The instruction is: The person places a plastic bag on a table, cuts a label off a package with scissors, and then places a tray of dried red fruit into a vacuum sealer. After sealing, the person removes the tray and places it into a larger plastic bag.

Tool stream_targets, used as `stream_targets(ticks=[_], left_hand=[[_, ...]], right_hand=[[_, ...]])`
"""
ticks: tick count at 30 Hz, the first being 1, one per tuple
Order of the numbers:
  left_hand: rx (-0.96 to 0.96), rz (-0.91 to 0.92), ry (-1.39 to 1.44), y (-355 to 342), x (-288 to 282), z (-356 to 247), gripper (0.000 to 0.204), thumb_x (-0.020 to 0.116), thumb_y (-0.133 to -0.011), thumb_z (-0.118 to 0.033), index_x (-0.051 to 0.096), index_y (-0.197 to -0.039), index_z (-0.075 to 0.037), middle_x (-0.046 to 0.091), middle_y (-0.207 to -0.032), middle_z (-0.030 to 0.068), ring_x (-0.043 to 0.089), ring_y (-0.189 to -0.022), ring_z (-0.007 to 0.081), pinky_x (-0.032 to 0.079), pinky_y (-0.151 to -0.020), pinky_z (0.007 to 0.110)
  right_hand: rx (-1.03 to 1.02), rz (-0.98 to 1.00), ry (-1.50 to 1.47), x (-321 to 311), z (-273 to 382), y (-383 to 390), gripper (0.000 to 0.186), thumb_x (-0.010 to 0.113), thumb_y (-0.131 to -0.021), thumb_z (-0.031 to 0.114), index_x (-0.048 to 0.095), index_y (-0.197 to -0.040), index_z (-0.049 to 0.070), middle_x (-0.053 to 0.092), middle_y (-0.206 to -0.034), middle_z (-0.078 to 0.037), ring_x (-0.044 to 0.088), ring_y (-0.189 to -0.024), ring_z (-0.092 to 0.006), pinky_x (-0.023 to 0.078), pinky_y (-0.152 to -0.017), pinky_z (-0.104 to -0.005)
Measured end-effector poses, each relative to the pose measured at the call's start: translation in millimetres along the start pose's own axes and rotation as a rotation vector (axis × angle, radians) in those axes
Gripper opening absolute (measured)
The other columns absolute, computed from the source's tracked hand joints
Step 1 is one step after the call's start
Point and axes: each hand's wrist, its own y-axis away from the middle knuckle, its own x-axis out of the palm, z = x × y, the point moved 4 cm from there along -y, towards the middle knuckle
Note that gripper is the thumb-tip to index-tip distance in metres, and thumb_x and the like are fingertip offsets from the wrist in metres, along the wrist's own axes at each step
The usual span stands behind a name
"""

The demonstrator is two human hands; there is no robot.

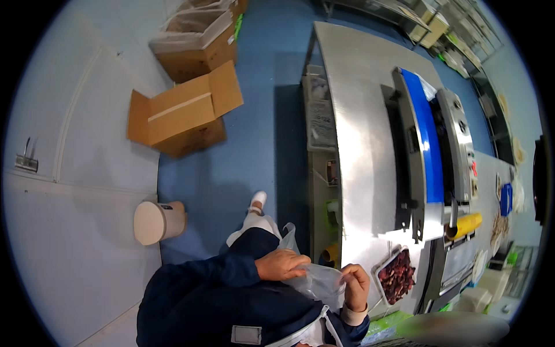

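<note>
A clear plastic bag [314,285] hangs between my hands at the lower middle, in front of my dark jacket. My left hand [280,265] has its fingers closed on the bag's top edge, and my right hand [356,284] pinches the other side of it. Just right of my right hand, a tray of dark red dried pieces [396,274] sits on the steel table [364,150]. Part of the bag's lower portion is hidden by my arms.
A sealing machine with a blue belt [426,141] stands on the table beside a yellow cylinder [465,225]. A lidded bin [151,224] stands by the left wall; an open carton [185,127] and lined boxes [196,58] are farther along the blue floor [243,156].
</note>
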Motion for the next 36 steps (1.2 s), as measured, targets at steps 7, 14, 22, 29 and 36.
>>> stream_targets(ticks=[7, 14, 22, 29, 36], left_hand=[[-0.258, -0.277, 0.032, 41, -96, 105, 0.024, 0.055, -0.08, -0.013, 0.055, -0.102, -0.003, 0.06, -0.086, 0.0159, 0.058, -0.079, 0.0327, 0.046, -0.071, 0.04], [-0.677, -0.565, 0.219, 83, -205, 221, 0.026, 0.046, -0.082, -0.009, 0.056, -0.104, 0.001, 0.059, -0.098, 0.0212, 0.057, -0.091, 0.0365, 0.046, -0.079, 0.039], [-0.946, -0.575, 0.424, 73, -265, 269, 0.025, 0.047, -0.085, -0.012, 0.055, -0.105, 0.001, 0.059, -0.094, 0.019, 0.057, -0.087, 0.0345, 0.045, -0.077, 0.036], [-0.866, -0.494, 0.246, 25, -312, 282, 0.027, 0.043, -0.088, -0.02, 0.056, -0.101, 0.0, 0.06, -0.089, 0.0191, 0.059, -0.083, 0.0338, 0.045, -0.073, 0.038], [-0.61, -0.467, 0.008, -57, -346, 307, 0.026, 0.045, -0.088, -0.019, 0.057, -0.098, 0.002, 0.062, -0.085, 0.0159, 0.059, -0.077, 0.0272, 0.046, -0.069, 0.036]], right_hand=[[0.11, 0.23, -0.051, 95, -5, -140, 0.013, 0.049, -0.087, 0.008, 0.055, -0.094, -0.002, 0.06, -0.078, -0.008, 0.057, -0.07, -0.0158, 0.044, -0.067, -0.0262], [0.365, 0.41, -0.093, 212, -67, -266, 0.017, 0.046, -0.092, 0.01, 0.054, -0.102, -0.002, 0.061, -0.089, -0.007, 0.058, -0.08, -0.0139, 0.046, -0.073, -0.0256], [0.408, 0.549, -0.013, 275, -105, -351, 0.017, 0.048, -0.091, 0.009, 0.055, -0.103, -0.001, 0.061, -0.089, -0.005, 0.057, -0.08, -0.0115, 0.045, -0.074, -0.0241], [0.425, 0.347, 0.023, 250, -106, -437, 0.016, 0.049, -0.089, 0.006, 0.057, -0.1, -0.001, 0.06, -0.09, -0.004, 0.057, -0.08, -0.012, 0.047, -0.074, -0.0249], [0.322, 0.279, -0.126, 204, 0, -519, 0.016, 0.051, -0.089, 0.007, 0.057, -0.101, 0.0, 0.06, -0.089, -0.004, 0.056, -0.083, -0.0105, 0.046, -0.075, -0.0234]])
